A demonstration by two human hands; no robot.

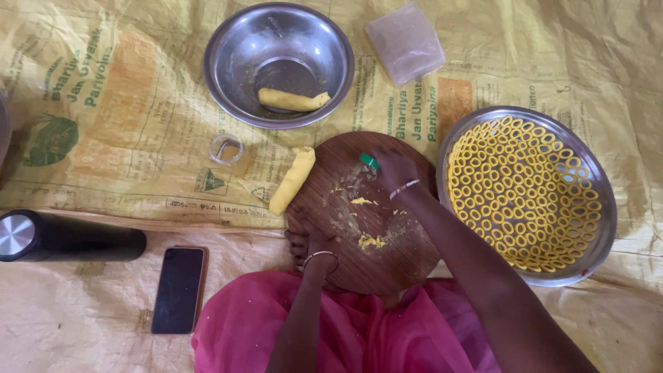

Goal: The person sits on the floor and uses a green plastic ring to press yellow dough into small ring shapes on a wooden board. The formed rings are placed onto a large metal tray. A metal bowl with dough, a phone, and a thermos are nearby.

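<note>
Over the wooden board, right hand pinches a green cutter.

Left hand: palm down, fingers curled, bangle at wrist, forearm near vertical in view. Right hand: extended forward, fingers closed in a pinch, blurred; bracelet at wrist.
</note>
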